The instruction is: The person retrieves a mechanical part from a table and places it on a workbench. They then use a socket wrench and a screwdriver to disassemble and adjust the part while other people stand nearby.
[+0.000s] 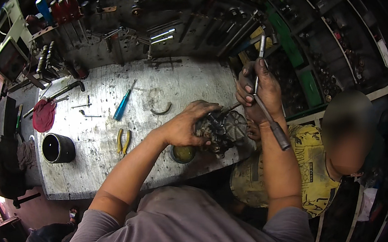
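My left hand (190,123) grips the left side of a dark, greasy metal engine part (223,134) at the bench's right edge, above a round container with yellowish contents (183,153). My right hand (260,85) is wrapped round a metal wrench (262,46) with a chrome upper shaft; a darker bar with a thick end (278,133) slants down from it toward the lower right. Another person's hand (251,130) is at the right side of the engine part, partly hidden by my right arm.
A co-worker in yellow (299,166) is at the right. The metal bench (77,179) holds a blue screwdriver (120,105), yellow-handled pliers (122,141), a black cylinder (58,148), red rag (43,116) and curved piece (161,110). A tool board (184,38) stands behind; shelves (336,46) line the right.
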Tool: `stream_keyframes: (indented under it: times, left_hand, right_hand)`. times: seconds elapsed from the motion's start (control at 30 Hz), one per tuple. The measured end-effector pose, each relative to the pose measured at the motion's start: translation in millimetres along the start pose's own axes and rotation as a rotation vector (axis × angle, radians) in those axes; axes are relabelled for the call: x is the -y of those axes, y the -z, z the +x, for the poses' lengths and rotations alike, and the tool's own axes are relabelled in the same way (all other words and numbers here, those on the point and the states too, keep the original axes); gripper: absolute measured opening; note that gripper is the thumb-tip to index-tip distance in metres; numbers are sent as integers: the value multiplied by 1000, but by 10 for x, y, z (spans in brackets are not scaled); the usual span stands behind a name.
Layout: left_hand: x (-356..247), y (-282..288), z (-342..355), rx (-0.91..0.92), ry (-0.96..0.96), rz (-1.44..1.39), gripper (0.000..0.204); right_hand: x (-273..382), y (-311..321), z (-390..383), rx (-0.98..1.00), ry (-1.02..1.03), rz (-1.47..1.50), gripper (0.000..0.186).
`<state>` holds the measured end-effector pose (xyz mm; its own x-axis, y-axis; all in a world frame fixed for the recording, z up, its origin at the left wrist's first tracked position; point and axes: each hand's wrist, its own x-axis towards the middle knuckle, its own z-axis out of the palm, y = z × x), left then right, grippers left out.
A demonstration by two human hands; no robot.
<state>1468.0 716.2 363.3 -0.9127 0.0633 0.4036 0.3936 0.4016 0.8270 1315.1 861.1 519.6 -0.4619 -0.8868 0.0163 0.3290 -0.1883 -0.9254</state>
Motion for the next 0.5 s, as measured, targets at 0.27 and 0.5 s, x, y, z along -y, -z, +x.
stream_keyframes:
  times: [0.27, 0.5]
  left_hand:
    - [16, -15, -7, -1, -10, 99, 100]
    - [-47, -50, -38, -29, -1, 141, 93]
  right_hand:
    - [866, -283, 38, 232, -313, -1767, 44]
    - [495, -407, -15, 208, -285, -2282, 61]
